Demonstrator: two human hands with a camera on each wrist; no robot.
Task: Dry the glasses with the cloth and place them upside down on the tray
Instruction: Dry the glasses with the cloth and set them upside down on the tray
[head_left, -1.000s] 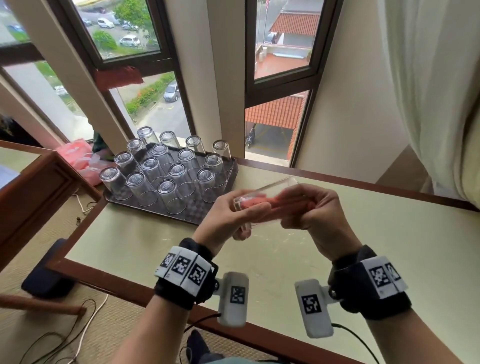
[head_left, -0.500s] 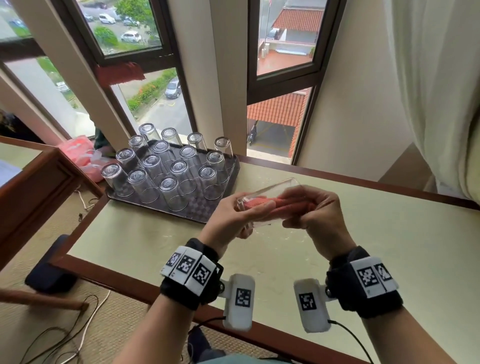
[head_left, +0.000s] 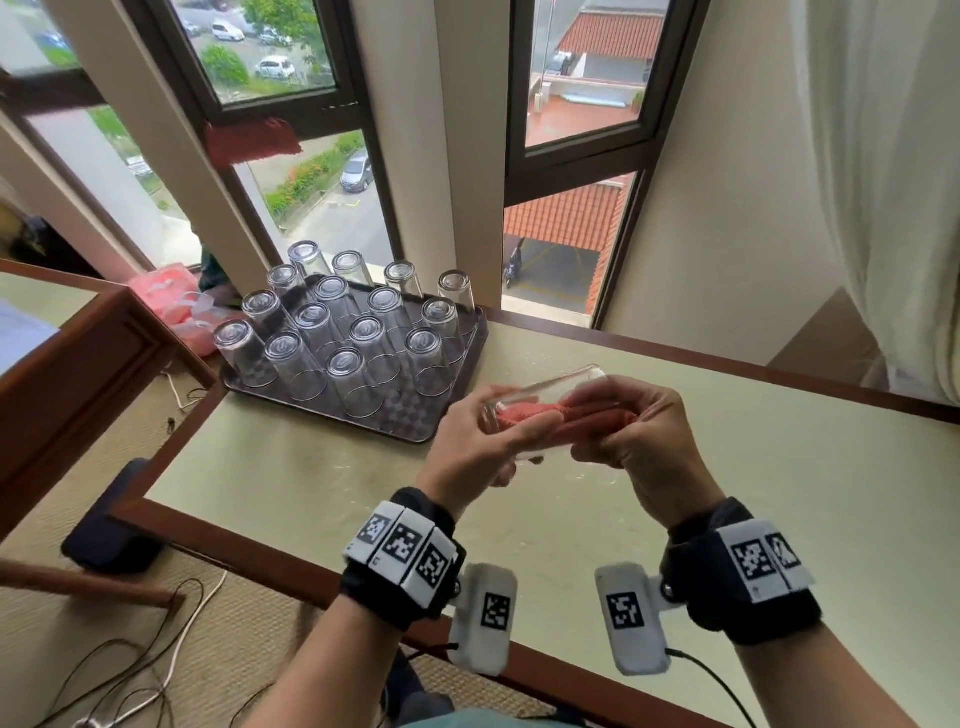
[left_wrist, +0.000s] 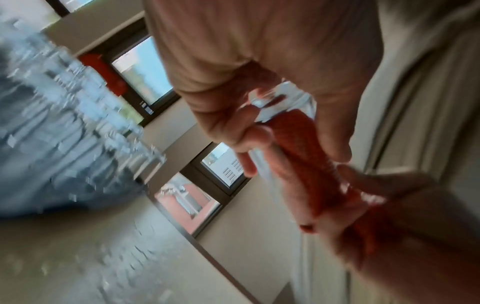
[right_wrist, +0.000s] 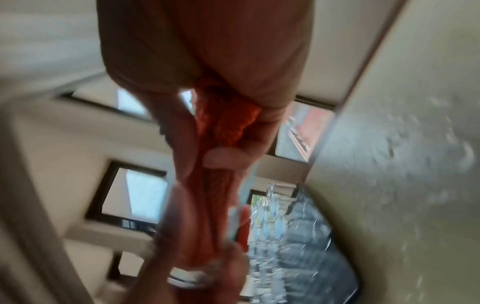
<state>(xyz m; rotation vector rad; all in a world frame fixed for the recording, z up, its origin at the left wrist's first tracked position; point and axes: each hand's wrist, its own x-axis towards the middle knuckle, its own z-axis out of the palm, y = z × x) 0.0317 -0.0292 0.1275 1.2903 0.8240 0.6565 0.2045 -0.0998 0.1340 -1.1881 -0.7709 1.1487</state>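
1. Gripping a clear drinking glass (head_left: 545, 395) lying sideways above the pale green counter (head_left: 311, 467), the left hand (head_left: 467, 452) wraps its base.
2. The right hand (head_left: 639, 441) pinches a red woven cloth (head_left: 524, 413) stuffed inside the glass; its fingertips are hidden.
3. At 10 o'clock, the dark checkered tray (head_left: 405, 415) carries upturned glasses.
4. Both wrist views are blurred.
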